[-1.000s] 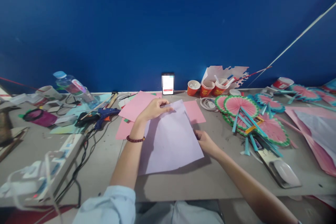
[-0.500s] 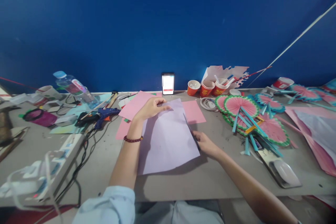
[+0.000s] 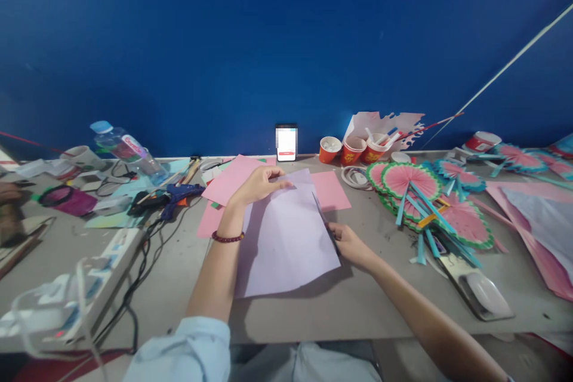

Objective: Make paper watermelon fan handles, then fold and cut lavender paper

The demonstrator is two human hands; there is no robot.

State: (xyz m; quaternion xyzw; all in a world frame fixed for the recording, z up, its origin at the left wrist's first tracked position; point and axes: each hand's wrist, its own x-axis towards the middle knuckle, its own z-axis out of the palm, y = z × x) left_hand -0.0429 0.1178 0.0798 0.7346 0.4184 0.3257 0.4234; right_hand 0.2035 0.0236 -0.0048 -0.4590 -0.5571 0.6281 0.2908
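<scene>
A lavender sheet of paper [image 3: 286, 245] is held up at a slant over the table, in the middle of the view. My left hand [image 3: 264, 184] pinches its upper part between thumb and fingers. At the sheet's right edge my right hand [image 3: 347, 242] is closed around dark scissors [image 3: 330, 231], whose handles are mostly hidden by the fingers and paper. The blades lie along the right edge of the sheet. Pink sheets [image 3: 330, 190] lie behind and beneath it.
A lit phone [image 3: 286, 143] stands against the blue wall. Red cups [image 3: 330, 149], pink paper fans [image 3: 409, 182] and a mouse [image 3: 486, 293] are to the right. On the left are a tilted bottle [image 3: 129, 149], a blue glue gun [image 3: 179, 196] and a power strip [image 3: 111, 268].
The scissor blades show a little more beyond the right edge of the lavender sheet. Both hands have stayed nearly in place.
</scene>
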